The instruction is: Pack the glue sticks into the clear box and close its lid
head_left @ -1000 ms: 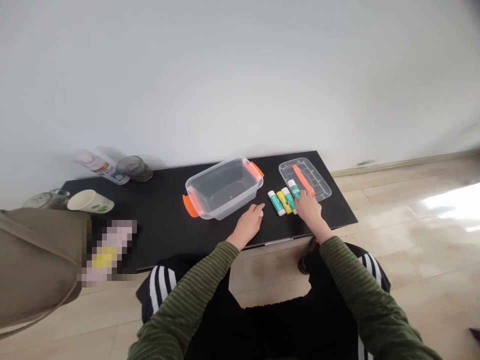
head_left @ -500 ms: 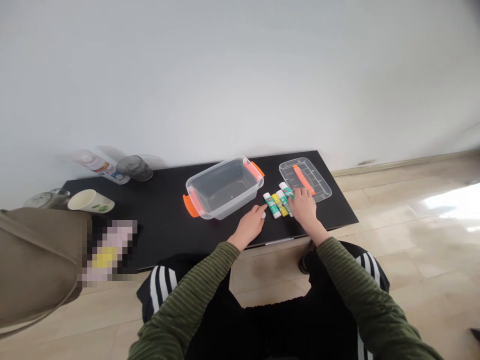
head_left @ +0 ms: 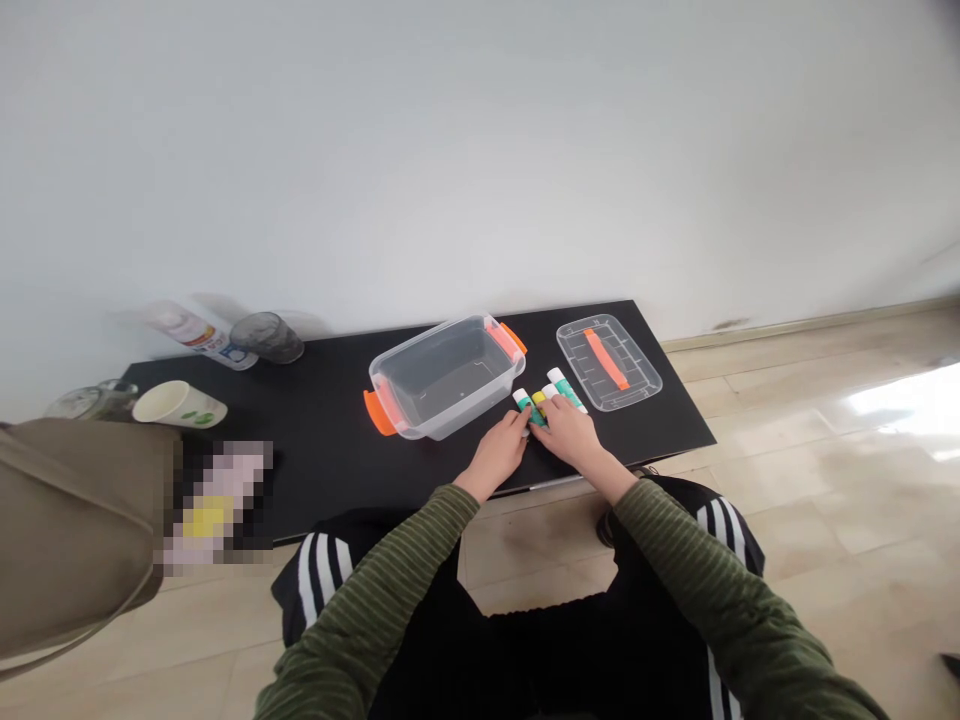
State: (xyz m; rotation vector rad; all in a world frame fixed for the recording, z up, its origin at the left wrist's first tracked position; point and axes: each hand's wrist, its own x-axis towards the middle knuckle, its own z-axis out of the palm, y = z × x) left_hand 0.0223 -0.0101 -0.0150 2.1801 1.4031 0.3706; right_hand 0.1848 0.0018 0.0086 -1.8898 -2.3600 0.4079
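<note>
Resting your right hand [head_left: 566, 430] over the glue sticks [head_left: 567, 389], left hand [head_left: 496, 450] at the row's left end. Both grips part-curled; can't tell if they hold. Row looks mostly formed on the counter [head_left: 315, 450] beside the tub [head_left: 480, 406], ends uneven; lid [head_left: 607, 361] off.

The black table [head_left: 315, 440] bears a clear tub [head_left: 472, 415], clear lid [head_left: 609, 362], glue sticks [head_left: 566, 388], paper cup [head_left: 187, 407], dark glass [head_left: 268, 338] and white canister [head_left: 202, 333]
</note>
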